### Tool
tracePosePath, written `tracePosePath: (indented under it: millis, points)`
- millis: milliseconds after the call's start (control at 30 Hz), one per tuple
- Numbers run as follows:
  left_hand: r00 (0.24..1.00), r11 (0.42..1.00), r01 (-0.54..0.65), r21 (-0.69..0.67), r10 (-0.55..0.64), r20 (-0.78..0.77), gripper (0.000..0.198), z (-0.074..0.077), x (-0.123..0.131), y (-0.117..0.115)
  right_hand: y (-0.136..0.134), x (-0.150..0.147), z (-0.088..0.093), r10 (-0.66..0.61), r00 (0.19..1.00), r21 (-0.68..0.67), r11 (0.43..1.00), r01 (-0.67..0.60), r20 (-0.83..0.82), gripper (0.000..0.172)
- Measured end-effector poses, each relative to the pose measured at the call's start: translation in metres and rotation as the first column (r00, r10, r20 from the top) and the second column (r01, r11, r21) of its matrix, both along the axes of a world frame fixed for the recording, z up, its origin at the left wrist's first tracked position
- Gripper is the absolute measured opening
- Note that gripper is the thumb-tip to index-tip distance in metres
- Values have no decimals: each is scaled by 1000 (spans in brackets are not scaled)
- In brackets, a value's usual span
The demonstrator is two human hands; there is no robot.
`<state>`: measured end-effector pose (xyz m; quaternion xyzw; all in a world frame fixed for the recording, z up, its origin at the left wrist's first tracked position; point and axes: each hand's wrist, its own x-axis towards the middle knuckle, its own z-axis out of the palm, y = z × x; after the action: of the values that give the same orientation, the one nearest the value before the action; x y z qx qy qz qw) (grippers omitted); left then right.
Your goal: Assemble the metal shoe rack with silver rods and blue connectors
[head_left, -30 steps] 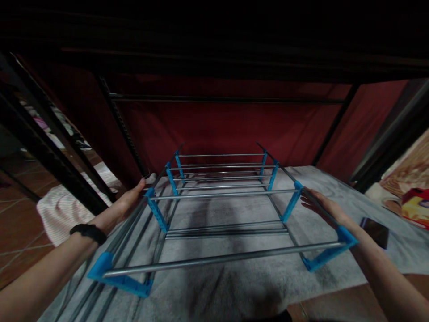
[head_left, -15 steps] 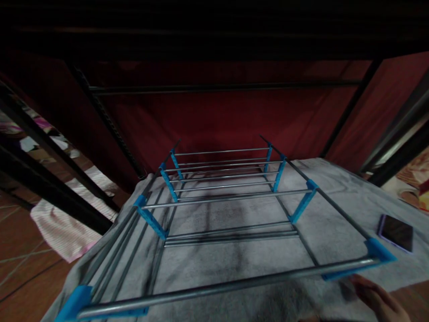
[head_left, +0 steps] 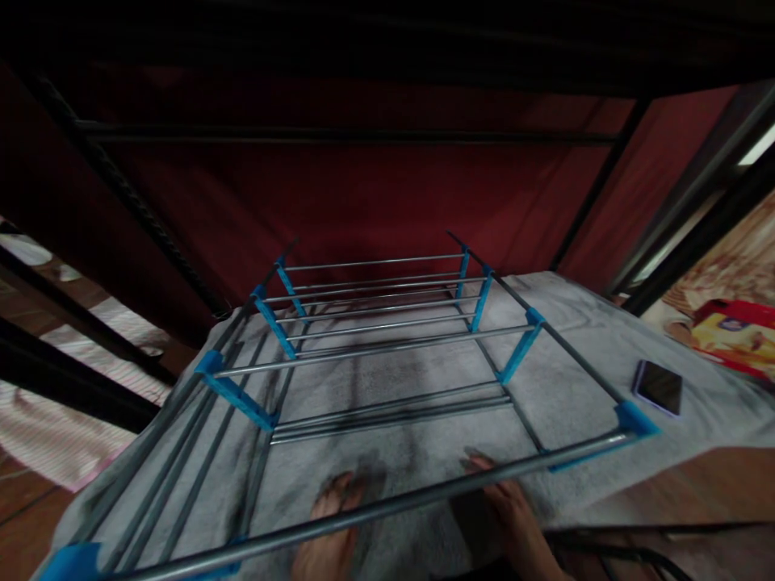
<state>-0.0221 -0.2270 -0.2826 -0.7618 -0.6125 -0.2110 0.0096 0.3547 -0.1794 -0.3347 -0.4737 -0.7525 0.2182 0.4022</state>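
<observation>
A grey cloth [head_left: 596, 323] carries a blue-jointed metal rack [head_left: 375, 349], rods [head_left: 198, 484] along the rack's left side, and a phone [head_left: 659, 388] to the rack's right.

Head-worn view, facing forward and down, close over the metal rack [head_left: 375, 350]

The rack [head_left: 375, 350] stands on the cloth [head_left: 593, 315]. Right of it, the phone [head_left: 659, 387] lies on the cloth; the packet [head_left: 735, 332] sits farther right.

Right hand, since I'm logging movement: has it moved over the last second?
Yes: judged against the phone, the right hand has moved down and further left in the view.
</observation>
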Motion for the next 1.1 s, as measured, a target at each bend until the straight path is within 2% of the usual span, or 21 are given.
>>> tracePosePath:
  millis: [67, 167, 367, 467, 700, 833, 967, 1100]
  points:
    - [1000, 1000, -18, 6, 18, 1, 48, -6, 10, 33, 9, -19, 13, 22, 998, 49, 998, -25, 61, 55]
    - [998, 998, -63, 4, 63, 13, 48, -5, 20, 71, 32, -39, 27, 17, 985, 80, 996, -32, 173, 57]
    - [993, 995, -90, 45, 93, -74, 48, -12, 6, 112, 83, -60, 40, 0, 931, 15, 1000, -6, 365, 62]
    - [982, 994, -108, 19, 109, -156, 52, -12, -2, 121, 100, -63, 47, -49, 903, -35, 997, 71, 427, 60]
    - [948, 997, -74, -33, 60, -312, 51, 9, 0, 126, 112, -64, 50, -61, 854, -81, 990, 119, 517, 47]
    - [956, 998, -54, -39, 41, -291, 50, 1, -1, 126, 113, -62, 48, -31, 851, -88, 992, 90, 524, 43]
    - [968, 997, -51, 49, 62, -244, 51, -9, -5, 127, 114, -58, 46, -53, 842, -33, 996, 83, 538, 53]
    - [971, 1000, -14, 3, 14, -238, 48, -2, -8, 132, 119, -56, 47, -28, 823, -31, 998, 55, 567, 58]
